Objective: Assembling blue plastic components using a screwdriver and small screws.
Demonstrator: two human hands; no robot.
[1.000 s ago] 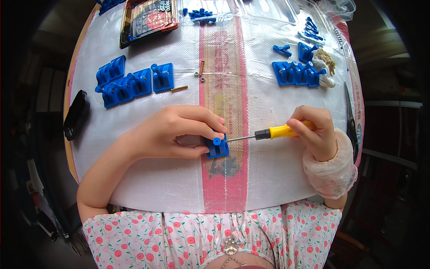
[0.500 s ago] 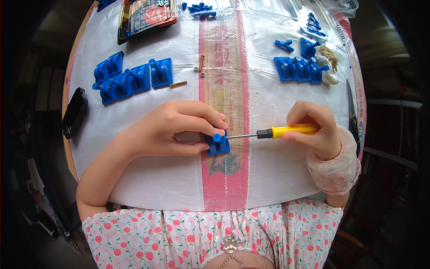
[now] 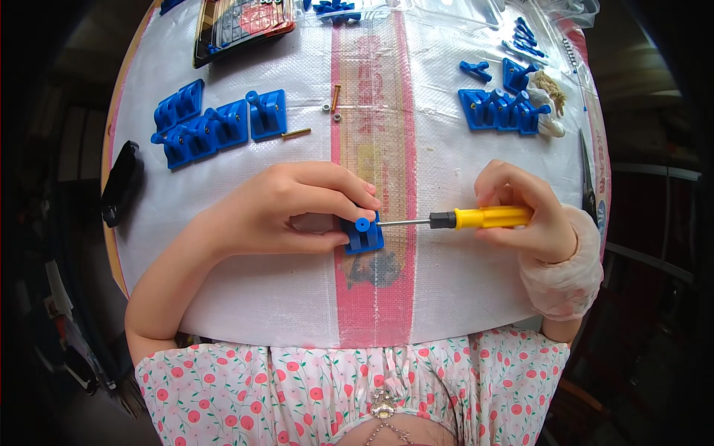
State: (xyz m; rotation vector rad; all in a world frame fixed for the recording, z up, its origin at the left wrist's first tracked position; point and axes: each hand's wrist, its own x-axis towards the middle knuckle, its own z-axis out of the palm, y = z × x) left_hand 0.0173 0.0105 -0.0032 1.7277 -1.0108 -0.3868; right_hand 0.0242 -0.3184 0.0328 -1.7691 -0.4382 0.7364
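Pinching small blue bracket [image 3: 366,241] from its left side, left hand [image 3: 286,204] has grip closed, thumb and fingertips on part. Bracket sits on pink-edged stripe [image 3: 374,316] of white sheet [image 3: 461,297] covering table. Right hand [image 3: 537,214] has grip wrapped around yellow handle of screwdriver [image 3: 476,218]; shaft points left, tip at bracket's right side, seemingly touching, though too small to be sure. Beyond left hand: cluster of blue brackets [image 3: 227,125], brass bolt [image 3: 296,134] just beside nearest corner. More blue pieces [image 3: 491,111] farther right, near bunched cloth [image 3: 550,111].
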